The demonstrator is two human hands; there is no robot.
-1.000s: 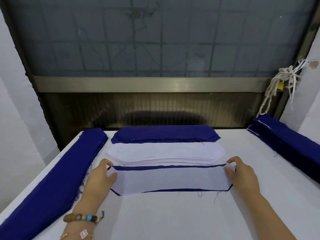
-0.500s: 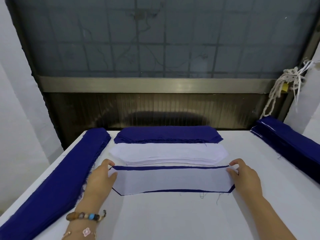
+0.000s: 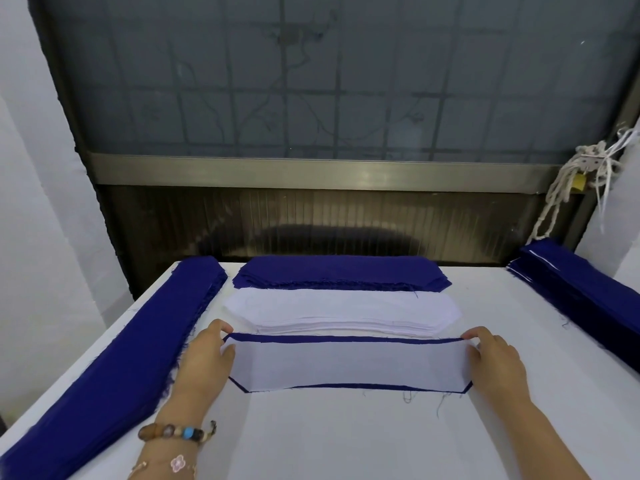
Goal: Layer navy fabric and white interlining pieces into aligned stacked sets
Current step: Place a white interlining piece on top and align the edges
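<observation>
A white interlining piece (image 3: 349,365) lies on a navy fabric piece (image 3: 332,338), whose edge shows as a thin rim along the far and near sides. My left hand (image 3: 204,362) pinches the left end of this set, thumb and finger at its far corner. The set's right end is pinched the same way by my right hand (image 3: 495,362). Just behind sits a stack of white interlining (image 3: 343,308), and behind that a stack of navy pieces (image 3: 341,271).
The white table (image 3: 346,438) carries a long pile of navy strips (image 3: 114,362) down its left edge and another navy pile (image 3: 588,292) at the right. A metal-framed window and dark panel close the far side. A knotted white cord (image 3: 575,174) hangs at the upper right.
Both hands stay on the ends of the layered set. The white piece sits slightly nearer, with a bit more navy rim showing along the far edge.
</observation>
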